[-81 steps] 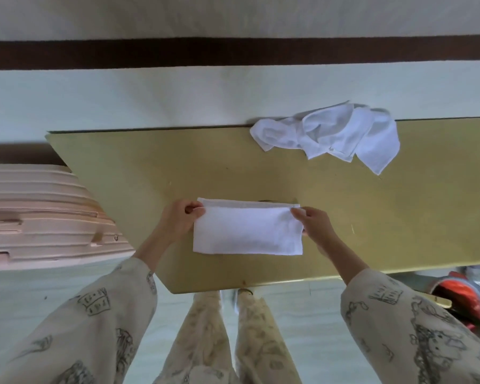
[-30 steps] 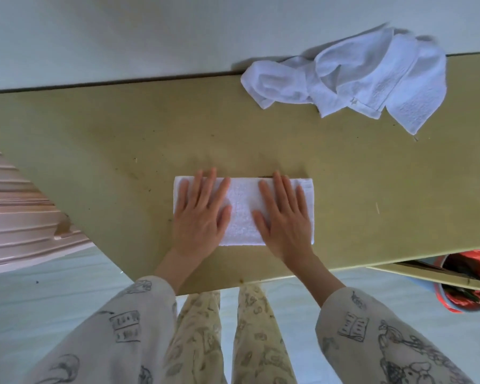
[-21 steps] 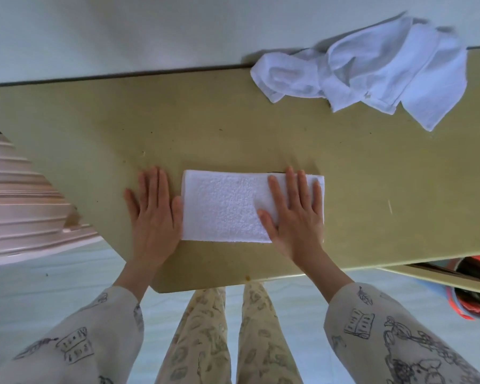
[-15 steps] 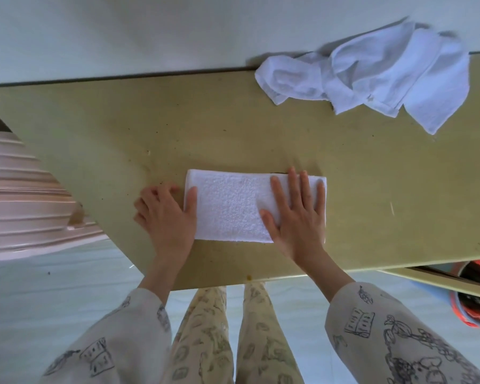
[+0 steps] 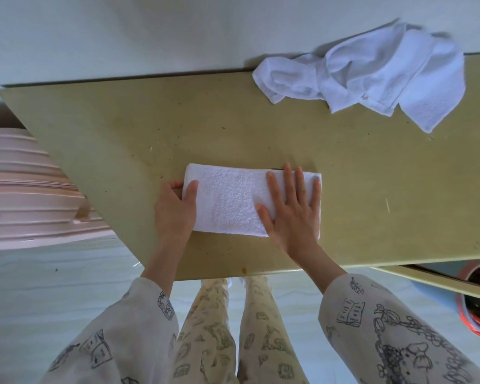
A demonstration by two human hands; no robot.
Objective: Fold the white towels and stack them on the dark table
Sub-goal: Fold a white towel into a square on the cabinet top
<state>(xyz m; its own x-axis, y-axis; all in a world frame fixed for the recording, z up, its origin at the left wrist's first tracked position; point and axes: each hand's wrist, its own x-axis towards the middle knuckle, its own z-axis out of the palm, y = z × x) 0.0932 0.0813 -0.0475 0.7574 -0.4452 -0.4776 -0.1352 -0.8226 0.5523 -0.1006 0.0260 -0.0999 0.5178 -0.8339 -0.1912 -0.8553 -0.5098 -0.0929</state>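
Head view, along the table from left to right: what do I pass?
Pink ribbed object → left hand gripping the folded towel's left end → folded towel → right hand flat on its right half → crumpled towels, far edge → red bin.

A single wide-angle view from a camera worn on the person's head, looking steeply down and forward. The bench [image 5: 261, 128] fills the middle of the frame, close enough that both forearms reach up into it from the bottom edge. The person's legs [image 5: 233, 328] and the floor [image 5: 53, 286] show directly below the camera. The pale wall [image 5: 122, 31] runs across the top. Straight edges bend slightly toward the frame's sides.
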